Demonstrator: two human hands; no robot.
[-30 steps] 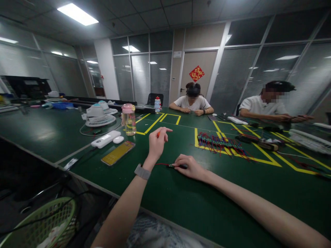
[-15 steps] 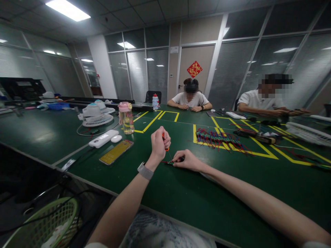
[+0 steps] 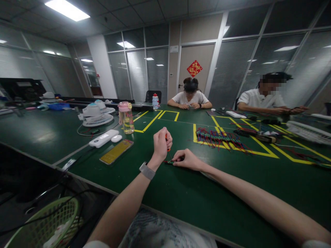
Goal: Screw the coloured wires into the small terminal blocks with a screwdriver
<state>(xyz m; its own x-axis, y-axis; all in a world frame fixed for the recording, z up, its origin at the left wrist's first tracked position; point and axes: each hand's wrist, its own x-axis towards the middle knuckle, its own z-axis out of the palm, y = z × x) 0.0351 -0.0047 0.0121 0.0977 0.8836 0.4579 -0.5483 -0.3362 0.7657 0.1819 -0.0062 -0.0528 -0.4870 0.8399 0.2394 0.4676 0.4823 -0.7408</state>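
Note:
My left hand [image 3: 160, 144] is closed in a fist round a small orange-handled screwdriver [image 3: 168, 148], its tip pointing down at a small green connector with red wire [image 3: 169, 162] on the green table [image 3: 181, 199]. My right hand [image 3: 186, 160] lies on the table just right of it, fingers pinched on that connector to hold it down. A grey watch band sits on my left wrist.
A pile of wired connectors [image 3: 219, 139] lies in a yellow-taped box ahead. At left are a yellow phone [image 3: 117, 151], a white remote [image 3: 103, 138], a pink-capped bottle [image 3: 126, 117] and small fans [image 3: 95, 115]. Two people sit across the table. A green basket [image 3: 43, 224] stands below left.
My left hand has come down from a raised, open-fingered pose into a fist over the connector, with the screwdriver upright. The view has shifted slightly; my right hand stays on the connector.

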